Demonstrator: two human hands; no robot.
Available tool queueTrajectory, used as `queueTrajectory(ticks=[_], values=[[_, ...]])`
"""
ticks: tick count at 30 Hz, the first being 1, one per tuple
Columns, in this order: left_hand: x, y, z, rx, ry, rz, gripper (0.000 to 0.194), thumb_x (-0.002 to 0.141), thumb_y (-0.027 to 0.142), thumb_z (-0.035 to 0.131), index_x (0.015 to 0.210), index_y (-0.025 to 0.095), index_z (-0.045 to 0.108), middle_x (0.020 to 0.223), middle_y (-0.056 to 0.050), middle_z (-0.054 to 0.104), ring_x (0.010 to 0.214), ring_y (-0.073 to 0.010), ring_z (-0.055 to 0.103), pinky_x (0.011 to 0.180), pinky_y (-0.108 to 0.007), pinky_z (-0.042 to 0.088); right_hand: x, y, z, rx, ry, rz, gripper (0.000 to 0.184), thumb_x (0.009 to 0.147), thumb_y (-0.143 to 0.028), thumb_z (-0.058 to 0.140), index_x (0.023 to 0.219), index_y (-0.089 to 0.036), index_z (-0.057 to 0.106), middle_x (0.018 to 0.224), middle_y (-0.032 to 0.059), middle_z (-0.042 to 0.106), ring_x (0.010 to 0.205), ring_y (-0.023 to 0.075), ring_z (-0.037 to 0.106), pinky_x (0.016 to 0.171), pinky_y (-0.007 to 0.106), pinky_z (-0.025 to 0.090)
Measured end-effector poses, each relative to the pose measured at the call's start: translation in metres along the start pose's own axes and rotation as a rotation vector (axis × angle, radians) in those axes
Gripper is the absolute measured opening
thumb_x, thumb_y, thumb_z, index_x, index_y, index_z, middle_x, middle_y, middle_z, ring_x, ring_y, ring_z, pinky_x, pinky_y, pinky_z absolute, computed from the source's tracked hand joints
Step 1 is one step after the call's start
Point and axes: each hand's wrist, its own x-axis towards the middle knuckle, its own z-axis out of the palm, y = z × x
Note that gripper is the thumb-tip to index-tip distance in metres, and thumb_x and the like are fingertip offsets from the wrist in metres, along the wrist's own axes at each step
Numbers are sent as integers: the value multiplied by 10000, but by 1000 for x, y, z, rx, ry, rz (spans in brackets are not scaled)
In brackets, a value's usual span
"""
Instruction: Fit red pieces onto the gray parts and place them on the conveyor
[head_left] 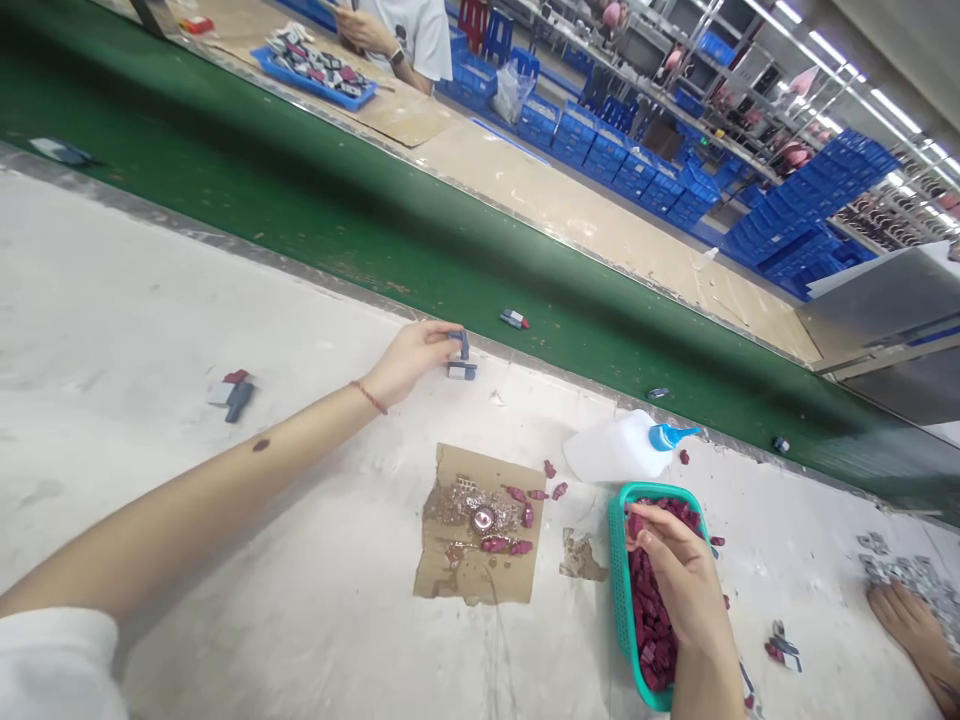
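My left hand point(411, 362) reaches to the edge of the white table beside the green belt. Its fingers pinch a small dark blue-grey plastic part point(463, 346). Just below that, a grey and dark blue part point(461, 372) lies on the table. Over a teal basket point(619, 600) full of maroon plastic pieces point(654, 640), my right hand point(686, 575) pinches one small maroon piece point(634, 524). Between the hands lies a piece of cardboard point(480, 585), wet with clear glue, with a small round metal cap and several maroon pieces on it.
A white bottle with a blue nozzle point(619, 447) lies behind the basket. The green belt point(360, 250) carries a few small assembled parts point(514, 319). Another part point(232, 393) lies at left. A co-worker's hand point(907, 615) is at right; another person sits across by a blue tray point(360, 98).
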Motion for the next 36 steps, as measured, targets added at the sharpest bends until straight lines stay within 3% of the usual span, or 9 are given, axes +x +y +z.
queueTrajectory(ticks=[4, 7, 11, 14, 17, 19, 27, 32, 36], values=[[-61, 6, -4, -347, -185, -252, 474, 662, 292, 819, 1089, 147, 673, 1055, -111, 742, 983, -233, 688, 815, -331, 578, -9, -12, 39, 211, -113, 27, 308, 710, -455, 840, 865, -217, 719, 689, 25, 664, 591, 171, 619, 554, 267, 527], [-95, 10, -9, -436, -212, -341, 477, 659, 357, 842, 1069, 181, 671, 1060, -97, 739, 984, -232, 681, 746, -311, 587, -12, -14, 70, 275, -203, 57, 292, 747, -449, 821, 834, -210, 676, 726, 27, 669, 592, 158, 627, 553, 251, 530], [-119, 2, -13, -469, -240, -400, 423, 711, 373, 813, 1059, 185, 661, 1058, -90, 734, 940, -215, 682, 741, -307, 576, -9, -5, 103, 234, -287, 0, 299, 790, -463, 778, 793, -204, 630, 695, 6, 633, 582, 145, 604, 549, 236, 515], [-126, -10, -13, -475, -301, -415, 397, 724, 360, 800, 1047, 175, 664, 1025, -85, 733, 972, -220, 673, 823, -336, 555, -5, 4, 117, 122, -303, -64, 286, 840, -486, 712, 877, -215, 631, 743, 16, 646, 630, 160, 615, 566, 245, 519], [-131, -18, -10, -474, -340, -380, 415, 704, 326, 813, 1060, 180, 657, 1073, -80, 717, 1022, -218, 652, 890, -347, 524, -2, 8, 123, -112, -324, -143, 262, 895, -466, 643, 939, -208, 645, 814, 51, 684, 708, 191, 645, 615, 270, 529], [-134, -20, -9, -474, -363, -379, 452, 692, 319, 824, 1085, 184, 647, 1090, -77, 709, 1007, -204, 648, 876, -330, 521, 0, 11, 125, -274, -380, -212, 241, 933, -433, 594, 881, -202, 640, 798, 54, 691, 673, 189, 633, 599, 270, 507], [-139, -22, -8, -442, -395, -371, 455, 738, 415, 782, 1107, 175, 665, 1061, -79, 693, 825, -155, 620, 634, -238, 512, 5, 16, 130, -570, -442, -584, 304, 1035, -331, 426, 783, -226, 561, 707, 21, 608, 657, 193, 597, 615, 280, 451], [-141, -23, -8, -475, -367, -412, 439, 733, 385, 786, 1109, 183, 683, 1158, -75, 666, 820, -145, 634, 730, -281, 538, 5, 14, 124, -586, -470, -554, 269, 1033, -300, 438, 795, -231, 543, 717, 16, 616, 649, 187, 598, 595, 269, 442], [-141, -23, -9, -462, -380, -458, 514, 706, 296, 808, 1186, 197, 654, 1125, -63, 688, 892, -168, 654, 835, -312, 517, 4, 16, 128, -555, -482, -535, 285, 1029, -327, 441, 790, -232, 565, 695, 17, 615, 623, 186, 592, 575, 273, 440]])
